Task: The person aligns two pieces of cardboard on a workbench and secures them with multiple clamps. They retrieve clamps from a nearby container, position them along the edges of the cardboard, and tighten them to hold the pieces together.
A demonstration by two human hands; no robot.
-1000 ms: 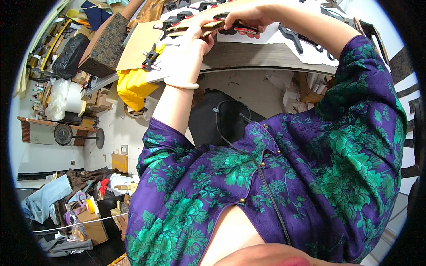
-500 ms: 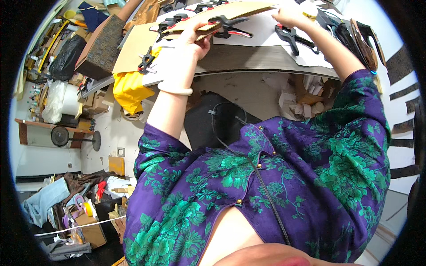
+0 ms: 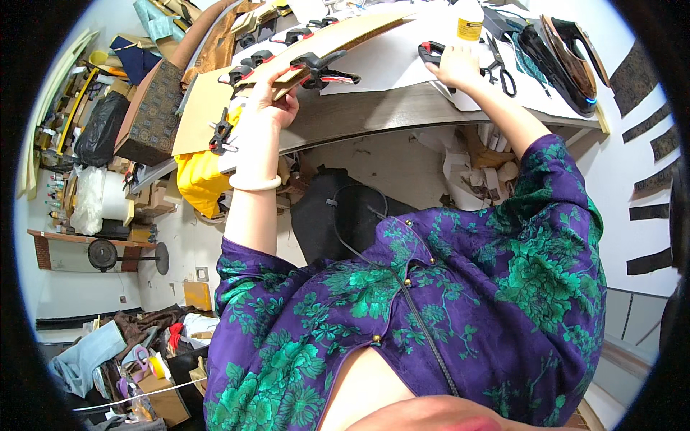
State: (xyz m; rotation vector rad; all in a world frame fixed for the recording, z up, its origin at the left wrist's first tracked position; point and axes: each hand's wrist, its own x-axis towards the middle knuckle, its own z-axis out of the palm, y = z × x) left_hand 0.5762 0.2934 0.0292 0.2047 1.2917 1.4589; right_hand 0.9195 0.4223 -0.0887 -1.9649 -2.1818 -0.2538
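Observation:
My left hand [image 3: 274,106] grips the near edge of a curved tan cardboard panel [image 3: 192,118], fingers beneath it and thumb hidden. Black spring clamps with red parts pinch the panel's edges; one clamp [image 3: 318,70] sits just right of my left hand, and a smaller clamp [image 3: 222,134] hangs at the left end. On white paper to the right, my right hand [image 3: 460,68] is closed over another black spring clamp [image 3: 432,50]. Its jaws show left of my fingers, while most of its handles are hidden under the hand.
Right of my right hand lie black scissors [image 3: 500,68]. Behind them stands a white bottle with a yellow label [image 3: 469,27]. A dark iron-like tool [image 3: 568,72] rests near the table's right end. Yellow cloth [image 3: 198,183] hangs below the panel. Boxes crowd the left.
My right hand has come down from beside the bottle and closed on the spring clamp lying on the paper. My left hand keeps its grip on the panel. The whole view has shifted slightly.

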